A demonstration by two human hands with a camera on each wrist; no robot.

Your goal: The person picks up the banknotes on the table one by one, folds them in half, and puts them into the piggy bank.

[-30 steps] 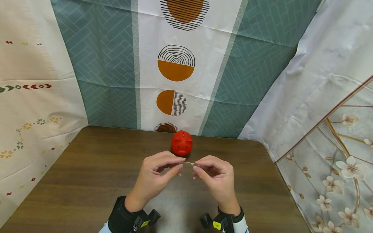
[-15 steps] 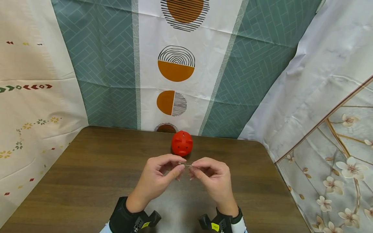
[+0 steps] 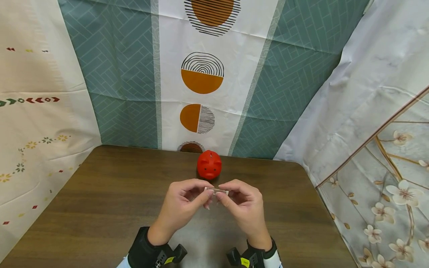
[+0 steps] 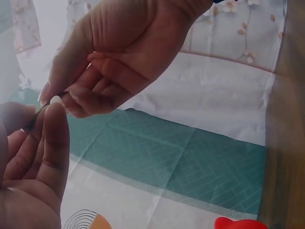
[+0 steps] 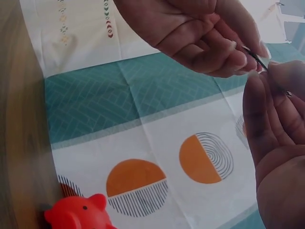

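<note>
A small, narrow strip, pale with a brownish edge, which looks like a folded banknote (image 3: 218, 191), is held level between the two hands. My left hand (image 3: 182, 201) pinches its left part between thumb and fingers. The thumb and fingers of my right hand (image 3: 244, 201) pinch the right part. Both hands are above the table, fingertips close together. Just beyond them a red piggy bank (image 3: 209, 164) stands facing me, a slot on its back. In both wrist views the fingertips cover most of the banknote, with only a thin dark edge showing.
The brown wooden table (image 3: 100, 201) stretches to either side of the hands. Behind it hangs a teal and white patterned cloth (image 3: 127, 74). A cream cloth (image 3: 40, 123) borders the left, and a white flowered cloth (image 3: 375, 178) the right.
The hands have come closer together, mainly the right moving left. The banknote, first a thin line between the fingertips, has tilted so that its pale face shows along both thumbs.
</note>
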